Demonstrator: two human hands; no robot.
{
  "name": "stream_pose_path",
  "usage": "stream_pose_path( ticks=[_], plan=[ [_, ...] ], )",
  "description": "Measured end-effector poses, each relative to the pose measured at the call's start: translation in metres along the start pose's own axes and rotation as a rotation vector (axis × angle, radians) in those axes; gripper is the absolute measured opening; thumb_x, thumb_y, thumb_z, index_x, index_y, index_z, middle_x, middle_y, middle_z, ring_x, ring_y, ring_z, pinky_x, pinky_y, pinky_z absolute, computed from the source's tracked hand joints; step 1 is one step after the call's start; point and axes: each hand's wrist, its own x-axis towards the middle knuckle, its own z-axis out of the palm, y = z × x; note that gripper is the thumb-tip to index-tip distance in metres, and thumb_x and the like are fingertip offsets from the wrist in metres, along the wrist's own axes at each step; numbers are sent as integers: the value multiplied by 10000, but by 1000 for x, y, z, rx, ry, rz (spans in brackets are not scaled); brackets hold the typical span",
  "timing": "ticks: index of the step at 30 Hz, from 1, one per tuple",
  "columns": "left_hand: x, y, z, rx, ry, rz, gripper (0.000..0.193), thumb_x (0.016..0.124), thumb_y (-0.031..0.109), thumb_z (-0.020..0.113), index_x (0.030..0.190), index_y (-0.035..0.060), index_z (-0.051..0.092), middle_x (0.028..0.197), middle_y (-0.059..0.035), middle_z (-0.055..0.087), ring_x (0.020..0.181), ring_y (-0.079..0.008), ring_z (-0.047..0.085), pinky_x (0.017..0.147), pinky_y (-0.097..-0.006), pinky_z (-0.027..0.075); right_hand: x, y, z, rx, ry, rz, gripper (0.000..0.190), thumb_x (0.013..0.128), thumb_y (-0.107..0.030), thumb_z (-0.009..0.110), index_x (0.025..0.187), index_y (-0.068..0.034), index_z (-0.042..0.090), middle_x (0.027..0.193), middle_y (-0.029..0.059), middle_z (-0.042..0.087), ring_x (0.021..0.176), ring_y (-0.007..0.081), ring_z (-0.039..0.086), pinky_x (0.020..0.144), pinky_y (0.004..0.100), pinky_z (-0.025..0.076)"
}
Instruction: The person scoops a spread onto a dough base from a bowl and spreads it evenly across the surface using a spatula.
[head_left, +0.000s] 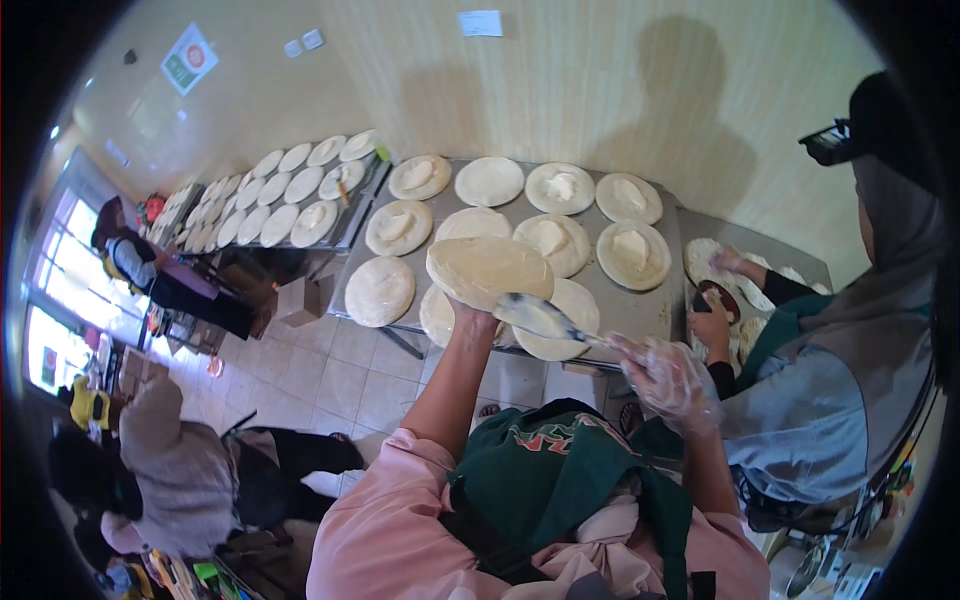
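Observation:
My left hand (476, 319) holds up a round cake layer (489, 268) with a pale, spread top, supporting it from below; most of the fingers are hidden under it. In a clear plastic glove, my right hand (667, 379) grips the handle of a spatula or flat spoon (541, 316). Its blade, smeared with pale cream, is at the near right edge of the held round. Beneath and beyond both hands, several similar rounds lie on a metal table (480, 176). Some of these carry a lump of cream, such as the round at the right (634, 256).
Close on my right, a co-worker (817, 375) handles food at an adjoining table (724, 229). A second table of rounds (360, 206) stands at the left. Another person (180, 465) is at the lower left, and one more (150, 262) stands near the window. A cardboard box (298, 302) sits beyond the table's left corner.

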Motion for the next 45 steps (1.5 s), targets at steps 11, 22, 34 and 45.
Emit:
stream_pose_path(
  ticks=[11, 22, 34, 45],
  plan=[
    [-24, 9, 16, -146, -197, -226, 541, 996, 481, 450, 1401, 125, 497, 1382, -129, 574, 1261, -359, 546, 1054, -570, 447, 27, -1, 10, -30, -13, -81, 331, 885, -210, 701, 1211, -150, 686, 892, 32, 673, 854, 210, 643, 687, 375, 538],
    [-28, 23, 0, -184, -295, -294, 570, 992, 470, 484, 1439, 117, 459, 1419, -129, 542, 1265, -339, 554, 1027, -535, 486, 77, 11, -14, 255, -256, 14, 481, 874, -233, 685, 1331, -361, 607, 973, 17, 613, 829, 194, 621, 720, 335, 535],
    [-57, -5, -2, 50, -154, -479, 577, 993, 469, 487, 1450, 118, 449, 1434, -124, 530, 1273, -321, 550, 1040, -525, 478, 104, 18, 58, 300, -219, 59, 406, 861, -123, 680, 1259, -202, 668, 1018, 41, 643, 907, 254, 649, 750, 380, 541],
    [-57, 12, -1, 66, -189, -346, 566, 997, 455, 499, 1460, 134, 442, 1435, -113, 532, 1281, -313, 543, 1054, -526, 464, 106, -1, 43, 376, -30, 112, 371, 909, -121, 614, 1273, -184, 651, 844, 162, 632, 785, 327, 646, 689, 442, 527]
  ],
)
